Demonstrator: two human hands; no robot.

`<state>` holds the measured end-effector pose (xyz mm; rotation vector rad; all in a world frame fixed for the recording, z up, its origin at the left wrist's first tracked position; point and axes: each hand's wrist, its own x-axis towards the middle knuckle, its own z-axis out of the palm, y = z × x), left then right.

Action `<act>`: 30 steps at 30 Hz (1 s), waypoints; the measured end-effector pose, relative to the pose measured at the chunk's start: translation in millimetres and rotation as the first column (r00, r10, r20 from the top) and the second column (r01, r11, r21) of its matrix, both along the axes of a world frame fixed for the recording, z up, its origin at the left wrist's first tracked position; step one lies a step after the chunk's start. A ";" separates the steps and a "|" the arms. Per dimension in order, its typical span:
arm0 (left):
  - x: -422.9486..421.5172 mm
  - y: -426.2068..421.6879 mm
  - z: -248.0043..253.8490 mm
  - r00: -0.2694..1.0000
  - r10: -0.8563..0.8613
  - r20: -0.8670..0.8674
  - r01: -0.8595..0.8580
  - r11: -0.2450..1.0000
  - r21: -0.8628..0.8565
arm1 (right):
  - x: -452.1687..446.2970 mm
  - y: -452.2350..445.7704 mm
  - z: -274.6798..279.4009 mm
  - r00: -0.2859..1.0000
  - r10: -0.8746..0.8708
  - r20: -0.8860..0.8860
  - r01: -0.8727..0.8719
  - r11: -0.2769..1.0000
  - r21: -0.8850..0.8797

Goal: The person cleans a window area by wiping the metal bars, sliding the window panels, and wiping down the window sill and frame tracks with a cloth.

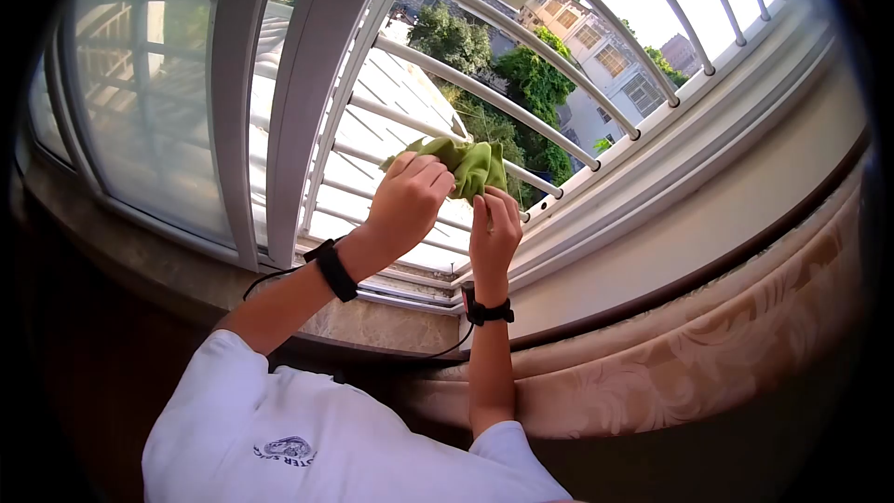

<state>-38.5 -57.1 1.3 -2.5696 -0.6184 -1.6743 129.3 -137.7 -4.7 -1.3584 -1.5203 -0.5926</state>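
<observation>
A crumpled green cloth (pixel 477 168) is held up in front of the white window bars, near the middle of the view. My left hand (pixel 410 200) has its fingers closed on the cloth's left part, with the back of the hand showing. On the right, my right hand (pixel 495 224) pinches the lower right edge of the same cloth between thumb and fingers. Both hands are close together, with bunched folds between them. Each wrist wears a black strap with a thin dark cable near it.
White metal bars (pixel 494 93) cross the window opening, with trees and buildings outside. A grey window frame (pixel 312 65) and a frosted pane (pixel 149 102) stand at the left. Below are a stone sill (pixel 372 324) and, at the right, a patterned curtain (pixel 670 354).
</observation>
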 end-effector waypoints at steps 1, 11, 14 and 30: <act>-22.0 -20.5 -11.5 0.993 0.050 -0.107 -0.051 0.999 -0.006 | -11.5 -20.5 -15.4 0.993 -0.021 0.116 0.027 0.998 -0.053; -180.7 -98.0 -298.5 0.646 -0.144 -0.749 -0.306 0.851 -0.428 | -71.0 -140.7 -266.3 0.949 0.061 -0.311 -0.270 0.667 -0.694; -167.5 -89.8 -298.2 0.742 -0.086 -0.665 -0.341 0.806 -0.484 | -74.2 -131.0 -267.0 0.918 -0.171 -0.358 -0.148 0.690 -0.709; -157.8 -79.3 -241.3 0.820 -0.168 -0.547 -0.215 0.795 -0.567 | -82.7 -133.4 -245.1 0.884 -0.209 -0.418 -0.110 0.777 -0.620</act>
